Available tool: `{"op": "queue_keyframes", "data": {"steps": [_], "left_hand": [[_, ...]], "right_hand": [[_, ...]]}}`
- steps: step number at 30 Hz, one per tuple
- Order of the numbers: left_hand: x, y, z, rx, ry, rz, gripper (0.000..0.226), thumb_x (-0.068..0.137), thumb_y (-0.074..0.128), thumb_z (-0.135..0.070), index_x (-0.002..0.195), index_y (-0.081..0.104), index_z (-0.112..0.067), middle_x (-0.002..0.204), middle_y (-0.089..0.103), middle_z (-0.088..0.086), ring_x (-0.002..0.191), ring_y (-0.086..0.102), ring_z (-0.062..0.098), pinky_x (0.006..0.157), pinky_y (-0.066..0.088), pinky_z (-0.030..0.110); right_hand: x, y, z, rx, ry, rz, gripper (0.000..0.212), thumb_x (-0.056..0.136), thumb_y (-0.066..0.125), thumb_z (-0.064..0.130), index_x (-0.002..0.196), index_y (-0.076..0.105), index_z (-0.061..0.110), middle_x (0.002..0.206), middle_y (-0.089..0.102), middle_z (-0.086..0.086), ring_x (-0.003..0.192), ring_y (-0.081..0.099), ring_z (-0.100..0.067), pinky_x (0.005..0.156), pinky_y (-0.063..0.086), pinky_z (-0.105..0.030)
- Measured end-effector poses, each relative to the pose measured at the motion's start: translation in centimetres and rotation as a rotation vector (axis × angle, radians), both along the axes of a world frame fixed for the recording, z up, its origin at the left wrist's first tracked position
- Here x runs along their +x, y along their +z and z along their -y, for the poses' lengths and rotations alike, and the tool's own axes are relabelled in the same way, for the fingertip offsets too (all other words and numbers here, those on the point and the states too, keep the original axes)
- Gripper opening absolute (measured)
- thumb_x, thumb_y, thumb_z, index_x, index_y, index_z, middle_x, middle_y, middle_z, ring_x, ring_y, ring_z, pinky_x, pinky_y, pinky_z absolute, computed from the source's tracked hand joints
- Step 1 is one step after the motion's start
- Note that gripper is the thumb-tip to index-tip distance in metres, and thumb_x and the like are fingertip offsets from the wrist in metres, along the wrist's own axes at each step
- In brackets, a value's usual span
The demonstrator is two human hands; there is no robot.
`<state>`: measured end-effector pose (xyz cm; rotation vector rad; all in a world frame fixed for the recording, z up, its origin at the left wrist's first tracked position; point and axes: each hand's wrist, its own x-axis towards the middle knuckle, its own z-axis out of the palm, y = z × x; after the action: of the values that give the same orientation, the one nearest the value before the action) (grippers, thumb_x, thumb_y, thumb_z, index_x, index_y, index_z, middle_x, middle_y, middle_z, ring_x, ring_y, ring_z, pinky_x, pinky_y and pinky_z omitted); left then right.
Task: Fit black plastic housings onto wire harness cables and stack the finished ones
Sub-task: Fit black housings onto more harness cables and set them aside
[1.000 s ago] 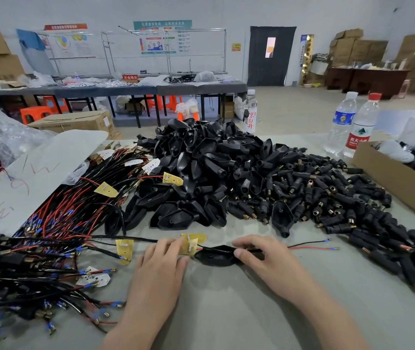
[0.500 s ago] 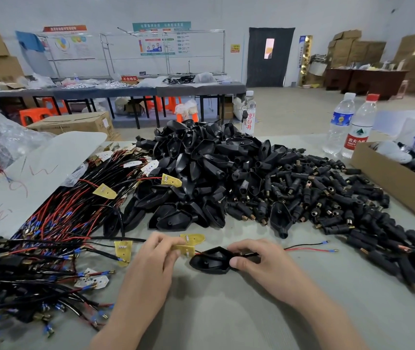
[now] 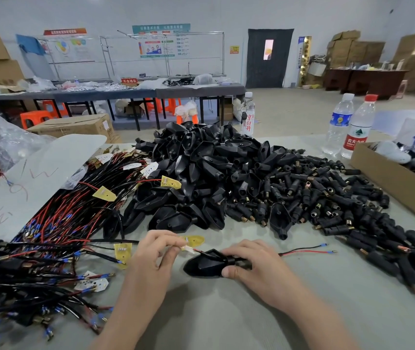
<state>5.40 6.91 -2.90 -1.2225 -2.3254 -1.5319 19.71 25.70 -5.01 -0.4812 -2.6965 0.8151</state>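
Housing, black plastic, teardrop-shaped: lies on the grey tabletop low in the middle of the view, between my two hands, wide end to the left and narrow neck to the right.

Far left: a tangle of black cables with blue-tipped leads, heaped at the tabletop's near edge. Above it is a pale grey sheet with scribbled marks.

Next: a bundle of red and black harness cables fanned across the tabletop, several carrying small yellow boards.

Left hand: my fingers are curled and pinch a cable at a pale tab just beside the housing's wide end, where its red and black wires enter the shell.

Right hand: my fingers wrap over the housing's neck, thumb pressed against its near side. Right of that hand, the cable's red and black leads lie on the tabletop, ending in blue terminals.

Behind the hands: a large heap of loose housings, merging on the right into a spread of small black plugs with brass-coloured ends.

Far right: two water bottles standing side by side, and near them an open cardboard box at the tabletop's edge.
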Motion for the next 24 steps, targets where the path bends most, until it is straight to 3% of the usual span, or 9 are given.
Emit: {"op": "queue_keyframes", "data": {"steps": [5, 7, 12, 19, 24], "left_hand": [[0.8, -0.7, -0.7, -0.082, -0.046, -0.082, 0.027, 0.088, 0.071, -0.005, 0.087, 0.075, -0.032, 0.105, 0.061, -0.016, 0.105, 0.056, 0.001, 0.087, 0.038, 0.008], [0.9, -1.1, -1.0, -0.135, -0.069, -0.129, 0.025, 0.088, 0.073, -0.008, 0.092, 0.076, -0.032, 0.104, 0.061, -0.016, 0.106, 0.053, 0.001, 0.090, 0.038, 0.011], [0.9, -1.6, -0.9, -0.241, -0.126, -0.189, 0.021, 0.094, 0.066, -0.018, 0.107, 0.074, -0.033, 0.111, 0.058, -0.018, 0.112, 0.048, 0.001, 0.090, 0.033, 0.004], [0.8, -1.6, -0.6, -0.261, -0.135, -0.172, 0.017, 0.095, 0.061, -0.025, 0.103, 0.074, -0.034, 0.118, 0.048, -0.026, 0.115, 0.047, 0.000, 0.092, 0.036, 0.009], [0.7, -1.7, -0.7, -0.296, -0.130, -0.160, 0.017, 0.097, 0.060, -0.026, 0.105, 0.073, -0.032, 0.116, 0.050, -0.021, 0.106, 0.050, 0.000, 0.087, 0.040, 0.015]], "right_hand": [[-0.4, 0.0, 0.6, 0.047, -0.006, -0.023, 0.040, 0.092, 0.056, 0.059, 0.129, 0.060, 0.044, 0.115, 0.054, 0.026, 0.110, 0.039, 0.000, 0.101, 0.031, -0.020], [-0.5, 0.0, 0.8, 0.050, -0.007, -0.034, 0.038, 0.093, 0.055, 0.058, 0.128, 0.061, 0.044, 0.113, 0.054, 0.027, 0.108, 0.039, 0.001, 0.099, 0.031, -0.019], [-0.8, -0.2, 1.1, 0.077, 0.000, -0.041, 0.040, 0.094, 0.052, 0.059, 0.130, 0.059, 0.044, 0.110, 0.052, 0.027, 0.103, 0.037, 0.003, 0.092, 0.028, -0.014], [-1.0, -0.4, 1.2, 0.085, -0.008, -0.046, 0.044, 0.093, 0.049, 0.062, 0.130, 0.059, 0.042, 0.107, 0.049, 0.028, 0.102, 0.036, 0.003, 0.091, 0.028, -0.016], [-1.0, -0.3, 1.3, 0.081, -0.003, -0.037, 0.043, 0.092, 0.051, 0.062, 0.128, 0.060, 0.041, 0.106, 0.048, 0.029, 0.102, 0.035, 0.004, 0.091, 0.029, -0.015]]}}
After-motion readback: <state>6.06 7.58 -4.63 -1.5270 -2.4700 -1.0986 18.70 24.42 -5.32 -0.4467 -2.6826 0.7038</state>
